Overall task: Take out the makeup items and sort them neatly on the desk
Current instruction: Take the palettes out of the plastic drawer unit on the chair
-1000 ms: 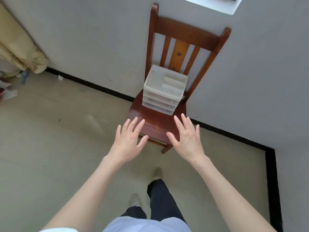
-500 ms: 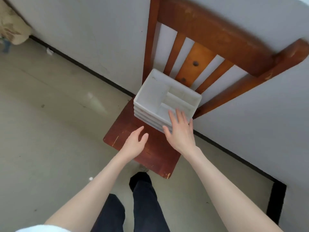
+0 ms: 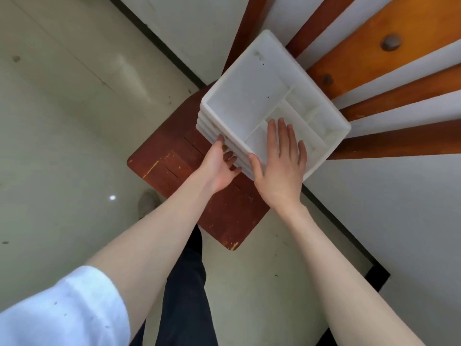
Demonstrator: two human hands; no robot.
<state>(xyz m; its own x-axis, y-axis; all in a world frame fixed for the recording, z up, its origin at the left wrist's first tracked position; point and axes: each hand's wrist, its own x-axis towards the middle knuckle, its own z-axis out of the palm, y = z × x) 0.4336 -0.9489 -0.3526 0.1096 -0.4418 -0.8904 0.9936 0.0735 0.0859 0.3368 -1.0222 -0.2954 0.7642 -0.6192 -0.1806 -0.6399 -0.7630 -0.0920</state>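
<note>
A white plastic drawer organiser (image 3: 244,101) with an open, divided top tray stands on the seat of a dark wooden chair (image 3: 174,158). Its top compartments look bare, and no makeup items show. My right hand (image 3: 279,166) lies flat with straight fingers on the front right of the top tray, thumb over the front edge. My left hand (image 3: 219,166) reaches the organiser's front face, thumb up against a drawer front and fingers bent toward the drawers. Whether those fingers hold a drawer handle I cannot tell.
The chair back's slats (image 3: 389,58) rise right behind the organiser against a grey wall (image 3: 399,221). Pale floor (image 3: 62,146) spreads to the left, with a black skirting strip (image 3: 159,43) along the wall. My dark trousers (image 3: 184,295) and a shoe (image 3: 148,202) are below.
I have come closer to the chair. My right hand slid further onto the top tray, and my left hand moved up from the seat to the drawer fronts.
</note>
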